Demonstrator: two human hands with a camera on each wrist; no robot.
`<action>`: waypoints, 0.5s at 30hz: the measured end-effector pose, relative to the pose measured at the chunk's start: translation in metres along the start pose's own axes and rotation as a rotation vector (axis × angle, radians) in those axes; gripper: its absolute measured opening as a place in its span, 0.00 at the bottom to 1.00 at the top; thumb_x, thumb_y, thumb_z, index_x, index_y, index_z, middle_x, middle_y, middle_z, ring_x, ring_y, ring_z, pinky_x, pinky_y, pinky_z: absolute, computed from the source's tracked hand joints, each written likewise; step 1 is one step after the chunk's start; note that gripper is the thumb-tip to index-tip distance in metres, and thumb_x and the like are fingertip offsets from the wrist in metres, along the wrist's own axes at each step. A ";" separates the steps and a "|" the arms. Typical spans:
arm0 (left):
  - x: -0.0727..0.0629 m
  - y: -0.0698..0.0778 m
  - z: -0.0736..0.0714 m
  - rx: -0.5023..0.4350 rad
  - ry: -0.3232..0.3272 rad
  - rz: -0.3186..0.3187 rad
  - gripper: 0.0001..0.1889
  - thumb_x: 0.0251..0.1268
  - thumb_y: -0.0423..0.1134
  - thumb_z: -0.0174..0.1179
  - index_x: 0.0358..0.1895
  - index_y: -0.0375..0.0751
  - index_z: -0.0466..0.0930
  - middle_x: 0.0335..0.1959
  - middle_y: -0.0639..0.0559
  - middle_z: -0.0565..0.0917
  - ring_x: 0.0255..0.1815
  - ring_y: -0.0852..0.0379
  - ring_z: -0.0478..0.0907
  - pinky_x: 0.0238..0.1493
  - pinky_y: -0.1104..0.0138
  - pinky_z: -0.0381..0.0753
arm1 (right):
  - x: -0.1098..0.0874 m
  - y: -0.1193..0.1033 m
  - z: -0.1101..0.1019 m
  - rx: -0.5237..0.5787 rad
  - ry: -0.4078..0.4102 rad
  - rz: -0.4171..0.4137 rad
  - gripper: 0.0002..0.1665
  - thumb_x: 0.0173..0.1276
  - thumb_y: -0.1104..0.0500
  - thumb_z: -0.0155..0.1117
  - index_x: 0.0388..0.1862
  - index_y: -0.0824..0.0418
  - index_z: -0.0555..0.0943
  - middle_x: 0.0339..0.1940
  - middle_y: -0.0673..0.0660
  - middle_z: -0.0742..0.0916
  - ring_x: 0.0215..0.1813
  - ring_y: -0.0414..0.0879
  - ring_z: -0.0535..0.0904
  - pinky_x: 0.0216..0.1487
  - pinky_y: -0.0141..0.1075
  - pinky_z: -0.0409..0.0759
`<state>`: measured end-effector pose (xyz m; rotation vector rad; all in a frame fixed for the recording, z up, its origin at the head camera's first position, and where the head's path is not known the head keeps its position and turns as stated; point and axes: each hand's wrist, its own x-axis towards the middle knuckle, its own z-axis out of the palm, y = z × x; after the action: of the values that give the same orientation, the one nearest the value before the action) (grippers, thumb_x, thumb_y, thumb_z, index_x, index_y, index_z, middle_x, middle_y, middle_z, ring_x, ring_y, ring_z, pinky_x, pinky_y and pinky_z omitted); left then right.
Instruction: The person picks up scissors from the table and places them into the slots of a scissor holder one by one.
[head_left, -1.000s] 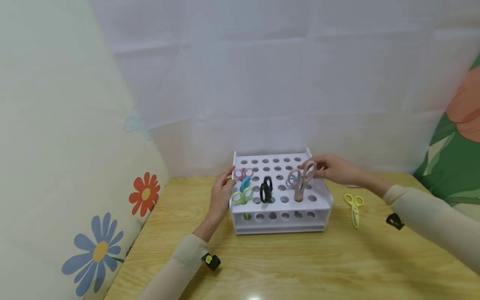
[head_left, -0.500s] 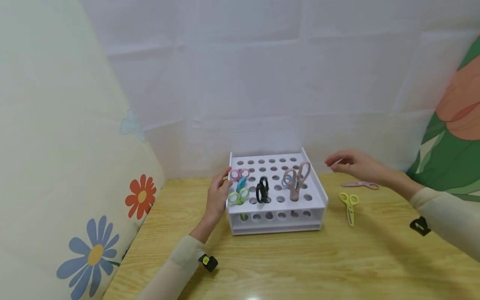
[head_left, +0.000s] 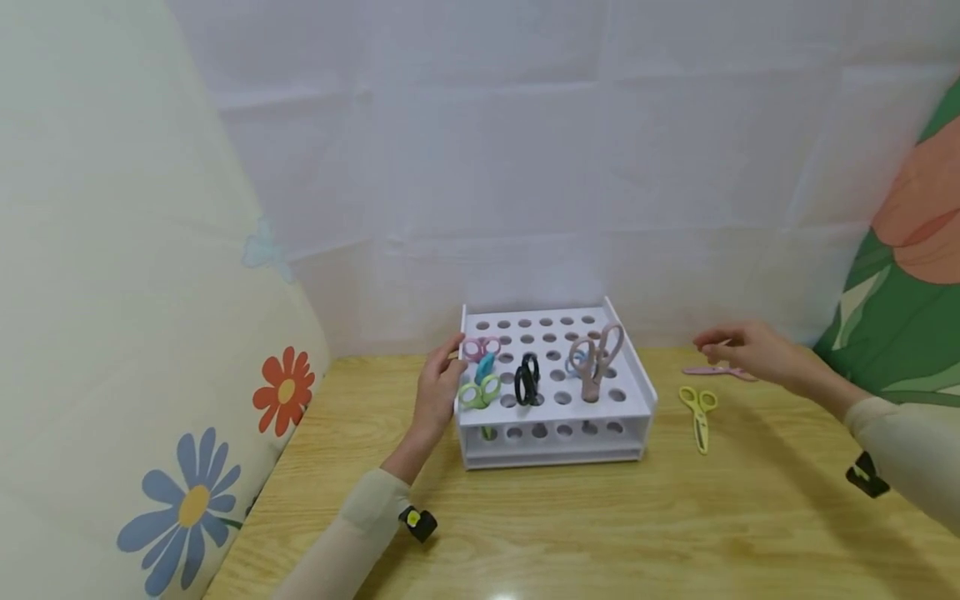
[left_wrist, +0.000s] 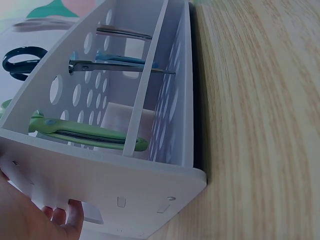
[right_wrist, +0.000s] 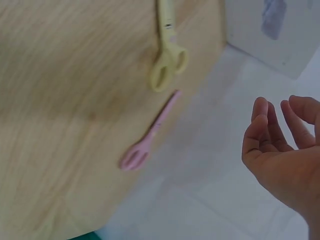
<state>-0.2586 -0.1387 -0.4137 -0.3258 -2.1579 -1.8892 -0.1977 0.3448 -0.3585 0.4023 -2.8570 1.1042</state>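
Observation:
A white rack [head_left: 553,459] with rows of round holes stands on the table. My left hand [head_left: 437,392] grips its left side panel [left_wrist: 150,187], fingertips at the panel's cutout in the left wrist view. Handles-up in the rack are green scissors [left_wrist: 90,133], black scissors [head_left: 521,390], large mauve scissors [head_left: 591,388] and several smaller pairs. My right hand [head_left: 757,356] hovers with loosely bent fingers and holds nothing. It overlaps pink scissors [right_wrist: 145,144] that lie on the table behind it in the head view. Yellow scissors [head_left: 701,414] lie just in front of them.
The wooden table [head_left: 555,533] ends at a white cloth backdrop [head_left: 495,183]. A flowered panel [head_left: 135,333] stands at the left, and a green and orange one [head_left: 915,258] at the right.
My right hand has moved away from the mauve scissors in the rack, to the right, and is now over the pink scissors. The left hand stays at the rack's side.

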 end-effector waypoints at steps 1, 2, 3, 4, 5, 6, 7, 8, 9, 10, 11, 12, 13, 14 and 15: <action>0.000 0.000 0.000 0.001 0.001 0.000 0.24 0.72 0.37 0.55 0.69 0.45 0.77 0.66 0.44 0.75 0.60 0.44 0.74 0.63 0.51 0.70 | -0.002 0.005 0.002 0.003 -0.006 0.014 0.21 0.79 0.59 0.59 0.62 0.72 0.79 0.53 0.68 0.85 0.49 0.53 0.83 0.39 0.39 0.82; 0.000 0.000 0.000 0.004 0.003 -0.001 0.24 0.72 0.37 0.55 0.69 0.46 0.77 0.66 0.44 0.75 0.60 0.44 0.74 0.63 0.51 0.70 | -0.004 0.011 0.004 -0.001 -0.008 0.021 0.21 0.79 0.59 0.59 0.62 0.73 0.79 0.54 0.68 0.85 0.49 0.54 0.83 0.39 0.41 0.82; 0.000 -0.001 0.001 0.004 0.004 0.002 0.23 0.72 0.37 0.55 0.69 0.45 0.78 0.66 0.44 0.75 0.60 0.44 0.74 0.63 0.51 0.70 | -0.006 0.015 0.007 -0.007 -0.011 0.032 0.22 0.79 0.59 0.58 0.62 0.74 0.78 0.52 0.68 0.85 0.48 0.54 0.83 0.39 0.43 0.82; 0.000 -0.001 0.001 0.006 0.009 0.005 0.23 0.72 0.37 0.55 0.69 0.45 0.78 0.65 0.44 0.76 0.59 0.44 0.74 0.63 0.51 0.70 | -0.007 0.020 0.009 -0.021 -0.013 0.032 0.22 0.79 0.59 0.57 0.62 0.75 0.78 0.53 0.69 0.85 0.49 0.56 0.83 0.42 0.44 0.82; 0.000 -0.001 0.001 0.005 0.012 0.006 0.23 0.71 0.37 0.55 0.69 0.45 0.78 0.65 0.45 0.76 0.59 0.45 0.75 0.63 0.51 0.70 | -0.008 0.024 0.011 -0.028 -0.018 0.034 0.22 0.80 0.59 0.57 0.61 0.75 0.78 0.51 0.68 0.85 0.48 0.58 0.83 0.42 0.46 0.82; 0.000 -0.001 0.001 0.004 0.014 0.008 0.23 0.71 0.37 0.55 0.69 0.45 0.78 0.65 0.45 0.76 0.59 0.45 0.75 0.63 0.51 0.70 | -0.009 0.027 0.013 -0.038 -0.022 0.039 0.22 0.80 0.59 0.57 0.61 0.76 0.78 0.50 0.68 0.86 0.47 0.58 0.83 0.41 0.46 0.82; 0.000 -0.001 0.001 0.005 0.018 0.008 0.23 0.71 0.37 0.55 0.69 0.45 0.78 0.64 0.44 0.76 0.58 0.44 0.75 0.63 0.51 0.70 | -0.009 0.031 0.016 -0.042 -0.021 0.035 0.21 0.80 0.60 0.57 0.59 0.77 0.78 0.48 0.67 0.86 0.45 0.58 0.83 0.39 0.46 0.82; 0.000 -0.001 0.001 0.005 0.019 0.008 0.23 0.71 0.37 0.56 0.69 0.44 0.78 0.64 0.44 0.76 0.58 0.45 0.75 0.63 0.51 0.70 | -0.008 0.035 0.018 -0.041 -0.017 0.040 0.20 0.79 0.61 0.57 0.57 0.78 0.78 0.45 0.66 0.87 0.43 0.57 0.83 0.37 0.44 0.81; 0.000 0.000 0.002 0.006 0.021 0.005 0.23 0.71 0.37 0.55 0.69 0.44 0.78 0.64 0.44 0.76 0.58 0.45 0.75 0.62 0.51 0.70 | -0.008 0.038 0.020 -0.045 -0.018 0.049 0.20 0.78 0.61 0.58 0.56 0.78 0.79 0.43 0.66 0.87 0.41 0.57 0.83 0.35 0.43 0.81; 0.000 0.000 0.002 0.006 0.022 0.002 0.23 0.71 0.37 0.55 0.69 0.45 0.78 0.64 0.45 0.76 0.58 0.45 0.75 0.62 0.52 0.70 | -0.007 0.042 0.023 -0.047 -0.020 0.058 0.20 0.78 0.61 0.59 0.55 0.79 0.79 0.42 0.66 0.87 0.40 0.57 0.84 0.34 0.42 0.81; 0.000 0.001 0.002 0.005 0.024 -0.001 0.23 0.71 0.37 0.55 0.69 0.45 0.78 0.64 0.44 0.76 0.58 0.45 0.75 0.63 0.52 0.70 | -0.006 0.045 0.025 -0.050 -0.023 0.067 0.19 0.77 0.61 0.59 0.54 0.79 0.79 0.41 0.65 0.87 0.39 0.56 0.84 0.33 0.41 0.80; 0.000 0.001 0.002 0.005 0.023 -0.004 0.24 0.71 0.37 0.55 0.69 0.45 0.78 0.64 0.45 0.76 0.58 0.45 0.75 0.63 0.52 0.70 | -0.005 0.049 0.027 -0.061 -0.024 0.080 0.19 0.76 0.61 0.60 0.53 0.79 0.79 0.41 0.65 0.87 0.38 0.56 0.84 0.33 0.40 0.80; 0.000 0.001 0.002 0.005 0.023 -0.007 0.24 0.71 0.38 0.55 0.69 0.46 0.78 0.64 0.45 0.76 0.58 0.45 0.75 0.63 0.52 0.70 | -0.004 0.053 0.030 -0.081 -0.027 0.087 0.19 0.76 0.61 0.61 0.52 0.79 0.80 0.40 0.65 0.87 0.38 0.56 0.83 0.34 0.41 0.80; 0.000 0.002 0.002 0.004 0.024 -0.012 0.23 0.71 0.38 0.55 0.69 0.46 0.78 0.64 0.46 0.76 0.58 0.46 0.75 0.63 0.52 0.70 | -0.003 0.056 0.032 -0.104 -0.026 0.095 0.18 0.76 0.60 0.61 0.51 0.78 0.81 0.40 0.65 0.87 0.38 0.56 0.83 0.35 0.42 0.80; 0.000 0.002 0.003 0.002 0.024 -0.011 0.24 0.71 0.38 0.55 0.69 0.46 0.78 0.64 0.45 0.76 0.58 0.45 0.75 0.62 0.52 0.70 | -0.002 0.059 0.034 -0.130 -0.025 0.104 0.18 0.76 0.59 0.62 0.50 0.77 0.81 0.41 0.65 0.86 0.40 0.56 0.82 0.37 0.44 0.80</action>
<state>-0.2580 -0.1359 -0.4124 -0.2901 -2.1505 -1.8867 -0.2097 0.3647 -0.4229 0.2646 -2.9809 0.9265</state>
